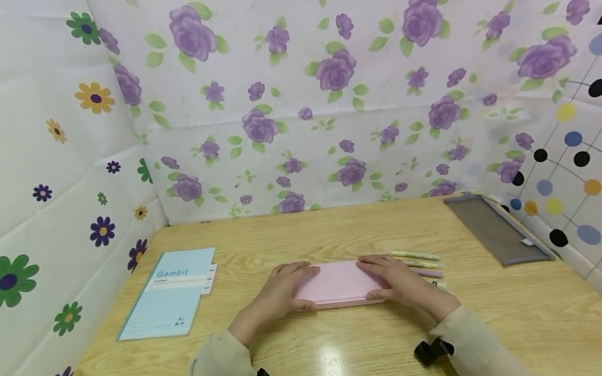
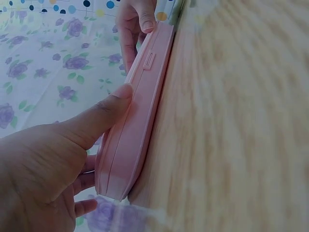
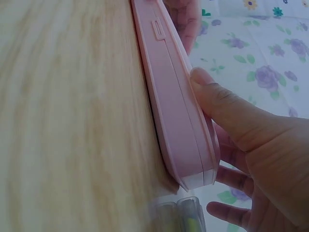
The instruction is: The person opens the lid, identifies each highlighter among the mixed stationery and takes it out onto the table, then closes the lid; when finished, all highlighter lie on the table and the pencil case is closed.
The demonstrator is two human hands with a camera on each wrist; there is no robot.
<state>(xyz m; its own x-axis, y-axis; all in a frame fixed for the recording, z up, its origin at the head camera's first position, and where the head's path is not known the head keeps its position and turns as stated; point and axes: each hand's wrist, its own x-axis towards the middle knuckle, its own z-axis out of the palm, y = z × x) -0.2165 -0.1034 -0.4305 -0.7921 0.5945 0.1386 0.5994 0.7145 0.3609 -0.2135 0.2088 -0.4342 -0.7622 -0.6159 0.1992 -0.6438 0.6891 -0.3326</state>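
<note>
A pink pencil case (image 1: 336, 282), its lid down, lies on the wooden table in front of the person. My left hand (image 1: 282, 291) holds its left end, thumb at the front edge and fingers around the far side. At the other end my right hand (image 1: 400, 279) grips it the same way. A small latch (image 2: 149, 60) shows on the case's front side in the left wrist view. In the right wrist view, the right thumb presses near the lid edge, and clear-capped pens (image 3: 190, 212) lie just beyond the case's end.
Several highlighter pens (image 1: 418, 256) lie beside and partly behind the right hand. A light blue notebook (image 1: 164, 303) is at the left, with a sheet of index tabs (image 1: 209, 279) partly under it. A grey mesh pouch (image 1: 498, 230) lies at the back right, near the patterned cloth wall.
</note>
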